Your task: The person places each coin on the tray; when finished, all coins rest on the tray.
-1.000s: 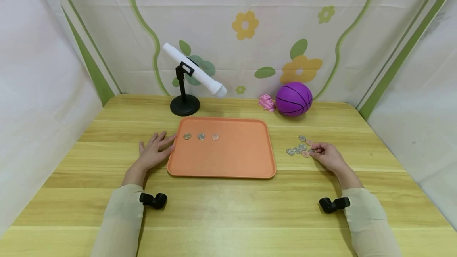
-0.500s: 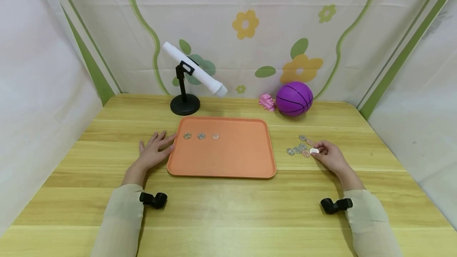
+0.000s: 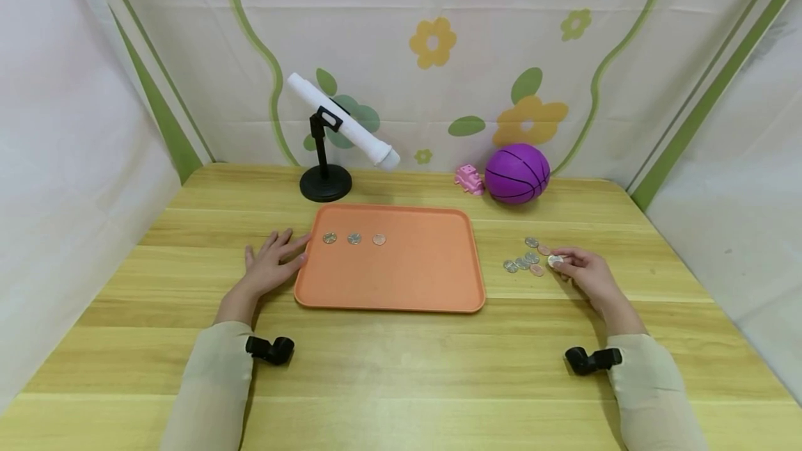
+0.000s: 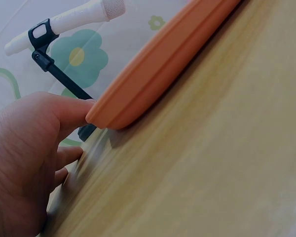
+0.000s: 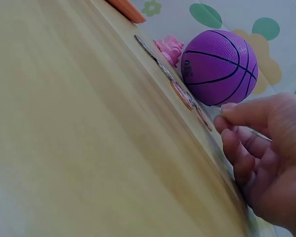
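My right hand (image 3: 587, 273) pinches a silver coin (image 3: 555, 261) between thumb and fingertips, just right of a loose group of silver and copper coins (image 3: 522, 264) on the table. In the right wrist view the held coin is mostly hidden by the fingers, and the group shows edge-on. My left hand (image 3: 271, 266) lies with fingers spread at the left side of an orange tray (image 3: 401, 284), thumb and forefinger touching its rim. Along the tray's upper left, a gold-toned coin (image 3: 329, 238), a silver coin (image 3: 354, 239) and a copper coin (image 3: 379, 239) lie in a row.
Behind the tray stands a white microphone (image 3: 344, 120) on a black stand (image 3: 326, 183). A pink toy (image 3: 468, 179) and a purple ball (image 3: 517, 173) sit at the table's back right. A flowered cloth (image 3: 388, 54) hangs behind the table.
My right hand has picked up a silver coin from the right edge of the group and drawn it slightly right and up. The left hand and tray stay put.
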The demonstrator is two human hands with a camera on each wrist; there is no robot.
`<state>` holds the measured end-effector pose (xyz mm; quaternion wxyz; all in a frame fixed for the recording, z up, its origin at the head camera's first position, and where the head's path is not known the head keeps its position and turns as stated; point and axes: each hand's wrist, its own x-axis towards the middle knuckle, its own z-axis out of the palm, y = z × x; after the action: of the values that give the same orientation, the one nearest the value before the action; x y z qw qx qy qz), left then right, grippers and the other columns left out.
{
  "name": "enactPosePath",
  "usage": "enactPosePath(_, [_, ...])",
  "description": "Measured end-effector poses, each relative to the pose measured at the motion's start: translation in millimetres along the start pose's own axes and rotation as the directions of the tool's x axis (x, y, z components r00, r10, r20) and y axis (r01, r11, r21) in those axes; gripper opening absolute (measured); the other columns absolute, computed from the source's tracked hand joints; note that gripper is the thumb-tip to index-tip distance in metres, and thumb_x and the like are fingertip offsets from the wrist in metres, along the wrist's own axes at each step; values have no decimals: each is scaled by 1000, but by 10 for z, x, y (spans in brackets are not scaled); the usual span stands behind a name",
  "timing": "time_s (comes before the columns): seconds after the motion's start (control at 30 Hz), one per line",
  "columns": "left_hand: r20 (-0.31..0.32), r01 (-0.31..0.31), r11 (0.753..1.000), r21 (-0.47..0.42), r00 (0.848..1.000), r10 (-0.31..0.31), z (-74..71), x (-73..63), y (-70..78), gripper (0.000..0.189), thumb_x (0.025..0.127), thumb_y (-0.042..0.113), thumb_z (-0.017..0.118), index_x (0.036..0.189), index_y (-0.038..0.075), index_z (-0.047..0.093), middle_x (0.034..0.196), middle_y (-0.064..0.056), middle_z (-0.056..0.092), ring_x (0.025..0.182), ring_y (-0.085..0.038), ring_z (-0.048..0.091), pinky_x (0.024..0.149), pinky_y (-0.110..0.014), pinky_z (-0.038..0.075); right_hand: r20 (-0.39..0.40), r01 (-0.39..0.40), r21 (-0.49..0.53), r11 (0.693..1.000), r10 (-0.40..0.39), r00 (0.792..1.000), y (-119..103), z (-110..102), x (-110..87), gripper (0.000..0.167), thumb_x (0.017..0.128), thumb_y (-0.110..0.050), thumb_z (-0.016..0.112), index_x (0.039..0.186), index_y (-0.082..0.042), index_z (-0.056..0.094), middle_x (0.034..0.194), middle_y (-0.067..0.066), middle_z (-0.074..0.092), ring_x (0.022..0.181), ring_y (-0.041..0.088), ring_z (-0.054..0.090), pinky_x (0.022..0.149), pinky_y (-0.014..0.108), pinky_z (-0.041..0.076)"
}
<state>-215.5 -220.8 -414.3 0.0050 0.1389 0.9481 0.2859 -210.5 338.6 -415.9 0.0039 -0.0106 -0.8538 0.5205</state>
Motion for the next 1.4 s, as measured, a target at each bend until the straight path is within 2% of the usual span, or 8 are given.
enactPosePath(0.2, [2,-1,1000,-6,1000,1,-4,-8,10,51,88,37,45,133,15,37,139,-21,17,126,-39,3,86,-62,-12,77,-72,234,970,55,995,-76,2,0,40,82,-17,60,117,0,53,84,-5,56,63,7,54,52,18,43])
enactPosePath(0.33, [-1,-4,1000,-6,1000,4,-8,-11,14,51,88,37,45,133,14,37,138,-21,17,125,-39,4,86,-63,-11,127,-118,310,943,82,988,-165,44,14,45,81,-16,61,121,0,49,93,-3,59,70,6,56,62,18,46])
enactPosePath(0.47, [-4,-7,1000,-6,1000,7,-15,-13,18,50,88,36,45,133,14,37,138,-21,17,125,-39,4,85,-63,-11,156,-127,332,935,78,985,-265,134,56,50,80,-15,63,124,1,45,96,1,57,75,7,57,68,21,47])
enactPosePath(0.7, [1,-3,1000,-4,1000,3,-25,-20,19,51,88,37,45,133,14,37,138,-22,17,125,-40,4,85,-63,-11,193,-37,283,958,-19,981,-514,459,160,47,83,-11,59,122,7,42,85,3,51,63,10,51,51,22,43])
enactPosePath(0.87, [1,1,1000,-5,1000,-1,-18,-21,18,51,88,37,45,133,15,37,139,-21,16,125,-39,3,86,-62,-12,209,3,238,971,-54,976,-649,779,307,43,81,-16,62,119,0,51,89,2,54,77,15,55,63,26,47])
enactPosePath(0.97, [0,0,1000,-5,1000,0,-9,-22,16,51,88,37,45,133,15,37,139,-21,17,125,-39,4,86,-62,-12,222,-22,247,969,-35,974,-801,991,362,40,82,-12,60,120,-1,51,95,5,54,88,23,54,71,31,46])
enactPosePath(1.13, [0,1,1000,-14,1000,-1,-3,-27,16,51,88,38,46,133,15,37,138,-21,17,125,-40,3,85,-63,-12,263,-63,285,956,-15,965,-1031,1313,446,38,84,-3,55,121,2,49,99,9,56,96,31,51,73,34,45])
enactPosePath(1.4, [0,0,1000,-7,1000,0,-7,-18,11,51,88,38,45,133,15,37,139,-21,17,125,-40,3,85,-63,-12,307,-126,316,941,24,951,-1155,1768,577,38,78,3,61,115,3,54,80,4,56,59,15,53,50,22,42])
